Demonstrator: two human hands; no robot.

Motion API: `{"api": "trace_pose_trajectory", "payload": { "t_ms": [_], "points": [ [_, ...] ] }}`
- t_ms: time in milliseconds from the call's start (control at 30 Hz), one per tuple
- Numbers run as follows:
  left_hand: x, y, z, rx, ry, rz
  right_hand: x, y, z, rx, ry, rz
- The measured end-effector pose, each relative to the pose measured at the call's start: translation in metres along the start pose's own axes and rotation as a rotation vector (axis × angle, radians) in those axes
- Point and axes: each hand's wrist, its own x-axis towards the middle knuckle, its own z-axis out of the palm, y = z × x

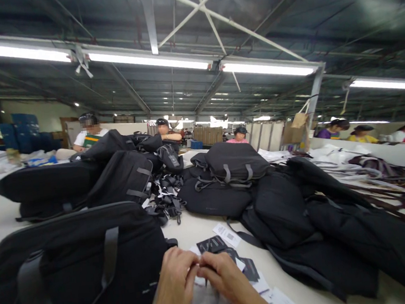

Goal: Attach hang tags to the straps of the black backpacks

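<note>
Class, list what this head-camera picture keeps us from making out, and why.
In the head view:
What, if anything, the left hand and right hand pinch: hidden by the hands themselves.
Print on the black cards: too small.
Left end of the handled bag: cut off by the left edge.

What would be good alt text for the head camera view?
A person's left hand and right hand come together above a pale table, near black and white cards; anything pinched is unclear. A black bag with grey handles lies to their left, more black bags are heaped beyond, and other people appear farther back.
</note>
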Motion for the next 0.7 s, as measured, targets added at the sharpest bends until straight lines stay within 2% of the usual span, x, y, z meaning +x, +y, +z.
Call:
{"api": "trace_pose_trajectory", "payload": {
  "t_ms": [133, 333, 367, 467, 533, 633, 667, 700],
  "points": [
    [0.004, 0.001, -0.006, 0.009, -0.087, -0.112, -0.001, 0.002, -0.015, -0.022, 0.052, -0.002],
    [-0.001, -0.003, 0.001, 0.118, -0.243, -0.132, 0.0, 0.003, -0.005, -0.031, 0.077, -0.058],
    [-0.002, -0.004, 0.001, 0.134, -0.261, -0.126, 0.001, 0.007, -0.007, -0.046, 0.131, -0.049],
    [-0.003, -0.011, 0.001, 0.138, -0.28, -0.123, 0.004, 0.025, -0.024, -0.101, 0.402, 0.052],
    [-0.003, -0.015, 0.003, 0.139, -0.258, -0.131, 0.003, 0.034, -0.034, -0.108, 0.496, 0.078],
    [-0.004, -0.017, 0.014, 0.168, -0.242, -0.018, 0.0, 0.038, -0.033, -0.011, 0.446, 0.08],
    [-0.003, -0.018, 0.018, 0.184, -0.271, 0.075, 0.0, 0.036, -0.029, 0.059, 0.41, 0.117],
    [-0.001, -0.019, 0.02, 0.202, -0.266, 0.091, 0.002, 0.034, -0.026, 0.108, 0.412, 0.167]
  ]
}}
